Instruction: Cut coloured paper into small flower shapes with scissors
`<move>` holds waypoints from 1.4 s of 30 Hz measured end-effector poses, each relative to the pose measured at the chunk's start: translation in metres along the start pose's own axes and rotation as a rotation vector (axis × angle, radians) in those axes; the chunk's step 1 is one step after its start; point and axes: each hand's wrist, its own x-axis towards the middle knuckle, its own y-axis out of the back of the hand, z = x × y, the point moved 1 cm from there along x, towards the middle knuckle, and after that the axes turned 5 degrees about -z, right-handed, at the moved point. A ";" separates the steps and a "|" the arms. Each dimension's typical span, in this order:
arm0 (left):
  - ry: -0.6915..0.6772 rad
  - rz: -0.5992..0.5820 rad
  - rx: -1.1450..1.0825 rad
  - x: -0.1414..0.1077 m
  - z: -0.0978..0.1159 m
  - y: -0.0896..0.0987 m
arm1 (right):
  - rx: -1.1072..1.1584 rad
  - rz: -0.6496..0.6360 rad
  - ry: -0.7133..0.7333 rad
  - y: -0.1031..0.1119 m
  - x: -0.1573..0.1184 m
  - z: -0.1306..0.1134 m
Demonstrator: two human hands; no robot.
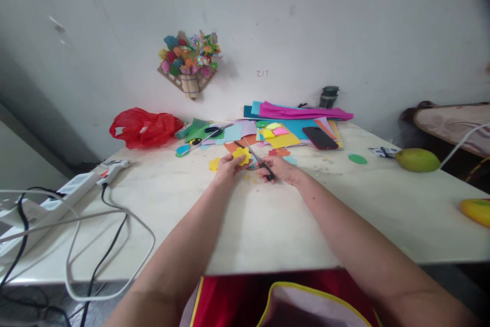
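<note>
Pinched in my left hand (228,168) is a yellow paper flower (242,155) with a scalloped edge. My right hand (278,170) is closed around the dark handles of a pair of scissors (265,166). The scissor blades are parted and point up and left, close to the flower's right edge. Another yellow paper piece (214,164) lies just left of my left hand. Beyond my right hand are orange and red paper flowers (279,152) and a light blue piece (291,160). Small yellow scraps (250,179) lie on the table between my hands.
Coloured sheets (294,125), a phone (320,137) and a second pair of scissors (218,130) lie at the back. A red plastic bag (145,128) is back left. Power strips (72,189) with cables occupy the left edge. Mangoes (417,159) rest at right.
</note>
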 end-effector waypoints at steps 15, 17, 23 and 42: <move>0.009 0.020 -0.098 0.001 -0.003 0.001 | -0.043 -0.089 0.067 0.004 0.004 0.007; 0.024 0.024 -0.114 0.002 -0.004 0.001 | -0.038 -0.089 0.065 0.004 0.005 0.008; 0.054 0.027 -0.156 0.004 -0.006 0.004 | -0.032 -0.092 0.066 0.004 0.007 0.011; 0.061 0.052 -0.199 0.003 -0.003 0.001 | -0.019 -0.049 0.086 0.001 0.010 0.012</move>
